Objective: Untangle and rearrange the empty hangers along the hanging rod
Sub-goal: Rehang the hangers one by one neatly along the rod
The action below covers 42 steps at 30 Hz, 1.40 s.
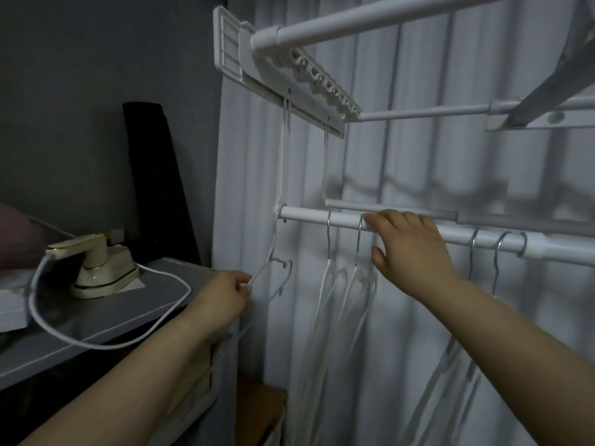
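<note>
You're mid-untangle: your left hand [225,294] pinches the arm of the white hanger [279,278] hooked at the hanging rod [322,217]'s left end. Your right hand [409,249] rests fingers-spread on the rod beside two metal hooks [359,239]. Next, I'd guess, lift that hanger free.

Two bare forearms reach in from the lower edge, with no sleeves, watch, bracelet or rings in view. The left hand [222,296] and the right hand [409,249] are ungloved, with short plain nails where they show. Dim light blurs finer detail.
</note>
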Each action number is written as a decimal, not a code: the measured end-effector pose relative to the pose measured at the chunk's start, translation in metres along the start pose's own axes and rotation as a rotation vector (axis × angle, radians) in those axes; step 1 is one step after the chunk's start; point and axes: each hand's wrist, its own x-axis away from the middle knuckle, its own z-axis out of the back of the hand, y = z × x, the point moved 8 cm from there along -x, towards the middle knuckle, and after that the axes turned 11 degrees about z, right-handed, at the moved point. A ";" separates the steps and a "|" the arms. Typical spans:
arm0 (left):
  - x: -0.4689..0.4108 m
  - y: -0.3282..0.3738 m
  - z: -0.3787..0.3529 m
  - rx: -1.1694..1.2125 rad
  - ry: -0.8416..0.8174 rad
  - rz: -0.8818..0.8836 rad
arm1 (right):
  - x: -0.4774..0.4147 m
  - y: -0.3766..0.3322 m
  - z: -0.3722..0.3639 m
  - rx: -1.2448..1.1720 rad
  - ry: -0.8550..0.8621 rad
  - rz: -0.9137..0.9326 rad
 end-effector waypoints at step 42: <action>0.036 -0.009 -0.049 -0.235 -0.055 -0.100 | -0.001 -0.002 0.001 0.057 0.095 -0.008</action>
